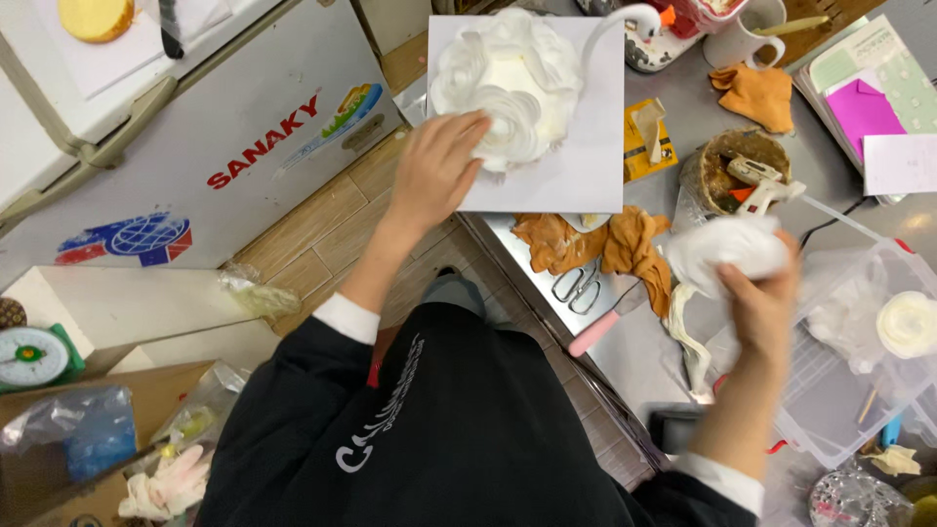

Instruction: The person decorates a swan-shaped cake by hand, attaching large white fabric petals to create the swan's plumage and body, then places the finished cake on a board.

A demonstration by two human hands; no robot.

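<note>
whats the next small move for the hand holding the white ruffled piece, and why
Probably carry the white ruffled piece in the right hand over to the white flower cluster, which the left hand is pressing at its lower edge on the white board.

A flower cluster (508,83) lay on a paper sheet (586,166); scissors (583,286) sat before it, a plastic bin (859,332) to the right.

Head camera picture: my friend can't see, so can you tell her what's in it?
Seen from above, a person's left hand presses a cluster of white fabric flowers on a white board, while the right hand holds another white flower. Orange cloth scraps, scissors and a glue gun lie nearby.
</note>
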